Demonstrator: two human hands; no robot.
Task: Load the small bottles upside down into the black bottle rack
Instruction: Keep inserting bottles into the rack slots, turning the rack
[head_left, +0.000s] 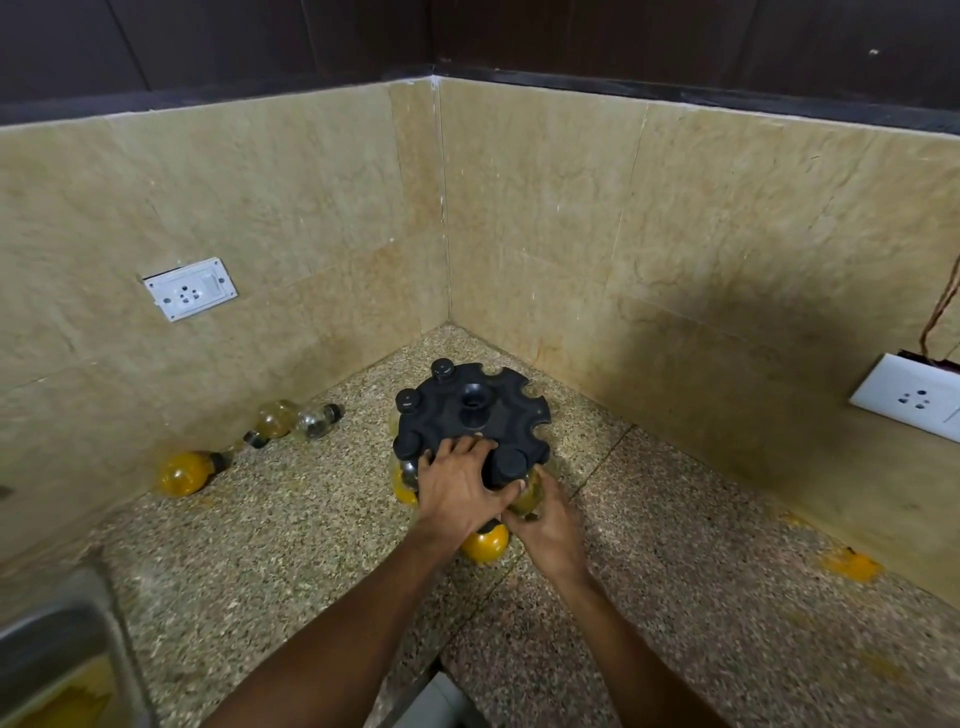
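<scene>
Rack (470, 415) mid-frame; left hand (460, 483) flat on its near edge, fingers straight; right hand (545, 519) grasps bottle (527, 496) at rim slot.

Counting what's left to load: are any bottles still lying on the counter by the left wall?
Yes, three bottles lie on their sides near the left wall.

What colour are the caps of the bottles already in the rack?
Black, like the rack itself; the caps show best in the head view.
</scene>
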